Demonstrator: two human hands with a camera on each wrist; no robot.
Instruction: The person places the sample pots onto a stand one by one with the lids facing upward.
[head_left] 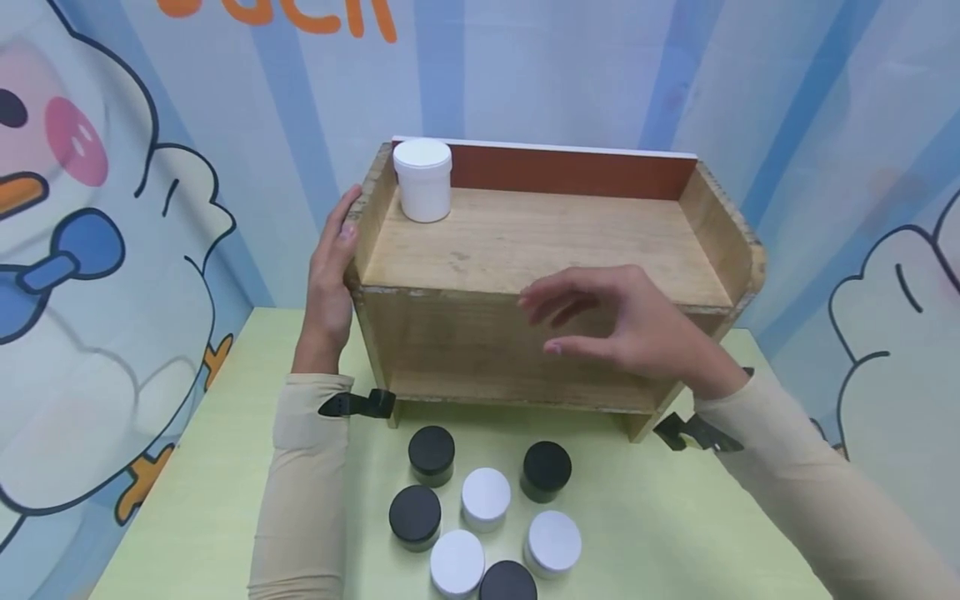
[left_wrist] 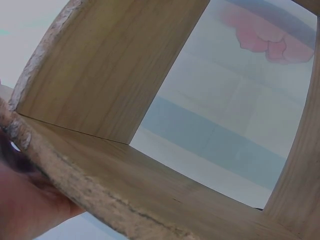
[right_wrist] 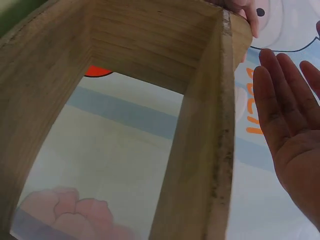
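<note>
A small wooden shelf (head_left: 540, 250) stands on the table. My left hand (head_left: 330, 287) rests against the outside of its left side panel, touching it near the upper edge. On the top level, in the left back corner, stands an upright white jar (head_left: 423, 183) with a white lid. My right hand (head_left: 611, 321) hovers in front of the top board, thumb apart from the gently bent fingers, holding nothing. In the right wrist view the right hand (right_wrist: 295, 130) appears beside the shelf with its palm showing. The left wrist view shows the left hand (left_wrist: 30, 205) partly, outside the wood.
In front of the shelf, several lidded jars stand on the pale green table (head_left: 210, 467), some with black lids, like the black-lidded jar (head_left: 432, 454), others with white lids, like the white-lidded jar (head_left: 486, 498). A printed curtain (head_left: 555, 75) hangs behind.
</note>
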